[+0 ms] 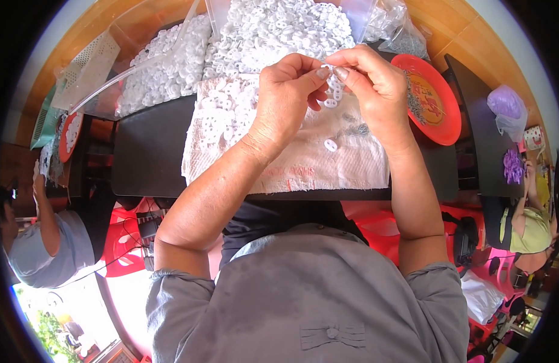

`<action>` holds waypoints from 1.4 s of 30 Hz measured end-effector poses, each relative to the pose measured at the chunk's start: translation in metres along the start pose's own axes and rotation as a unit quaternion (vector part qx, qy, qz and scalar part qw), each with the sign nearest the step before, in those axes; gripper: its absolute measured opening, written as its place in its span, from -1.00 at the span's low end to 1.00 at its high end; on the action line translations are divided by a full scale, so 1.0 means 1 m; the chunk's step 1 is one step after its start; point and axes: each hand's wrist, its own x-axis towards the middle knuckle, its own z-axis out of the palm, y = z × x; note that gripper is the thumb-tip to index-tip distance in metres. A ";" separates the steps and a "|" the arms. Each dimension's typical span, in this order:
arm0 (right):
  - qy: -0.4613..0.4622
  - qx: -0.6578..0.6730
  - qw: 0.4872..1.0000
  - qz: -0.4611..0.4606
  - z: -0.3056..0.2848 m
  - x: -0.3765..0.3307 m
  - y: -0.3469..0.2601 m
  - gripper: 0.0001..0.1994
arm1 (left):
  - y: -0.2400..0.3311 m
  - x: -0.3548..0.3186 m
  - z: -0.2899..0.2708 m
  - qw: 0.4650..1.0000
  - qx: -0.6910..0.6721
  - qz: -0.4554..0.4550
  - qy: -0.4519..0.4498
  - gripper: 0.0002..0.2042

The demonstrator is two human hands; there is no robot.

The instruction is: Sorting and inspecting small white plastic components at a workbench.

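My left hand (pixel 291 78) and my right hand (pixel 370 75) meet over the far part of a pale cloth (pixel 285 175). Thumb and forefinger of each are pinched together on a small white plastic piece (pixel 328 68), mostly covered by the fingertips. Just below the pinch show more white oval pieces (pixel 331 103) with two holes each; whether they hang or lie on the cloth I cannot tell. One loose oval piece (pixel 330 145) lies nearer me. Left of my left hand, many similar pieces (pixel 222 112) are spread over the cloth. Small grey metal bits (pixel 355 130) lie by my right wrist.
Beyond the cloth are heaps of white pieces (pixel 279 30) in a clear bin and a bag (pixel 164 60). A red plate (pixel 446 124) with small metal parts stands right, on the dark table (pixel 146 157). Two people sit at either side, one in blue (pixel 55 248), one in yellow-green (pixel 527 230).
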 end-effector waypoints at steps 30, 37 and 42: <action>0.017 0.014 1.000 -0.008 0.000 0.000 -0.004 -0.84 | 0.002 -0.002 0.000 1.000 0.007 -0.002 0.021 -0.86; 0.012 -0.001 1.000 -0.024 0.002 -0.002 -0.005 -0.85 | -0.001 -0.002 -0.001 1.000 0.008 0.002 0.017 -0.88; 0.014 0.007 0.999 -0.049 0.008 -0.005 -0.005 -0.83 | -0.003 -0.005 0.002 1.000 -0.007 0.006 0.028 -0.91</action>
